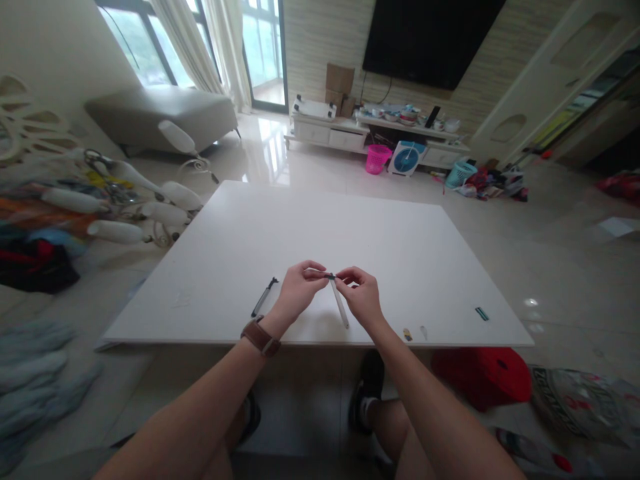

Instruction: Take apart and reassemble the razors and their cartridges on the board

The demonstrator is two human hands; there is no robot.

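Both of my hands meet above the near middle of a white table (pixel 330 227). My left hand (pixel 299 288) pinches one end of the small dark head of a razor, and a brown-strapped watch (pixel 261 335) is on that wrist. My right hand (pixel 361 293) pinches the head's other end. From the head, the razor's pale handle (pixel 340 304) slants down toward the table's near edge. The fingertips partly hide the head. Left of my hands lies a second razor-like tool (pixel 264 298), grey with a black head.
Near the table's right end lies a small dark green striped piece (pixel 481 313). A small gold-and-dark piece (pixel 407 335) and a clear piece (pixel 424 331) lie close to the front edge. A floor lamp with white shades (pixel 165 213) stands beside the left edge. A red roll (pixel 485 377) is below right.
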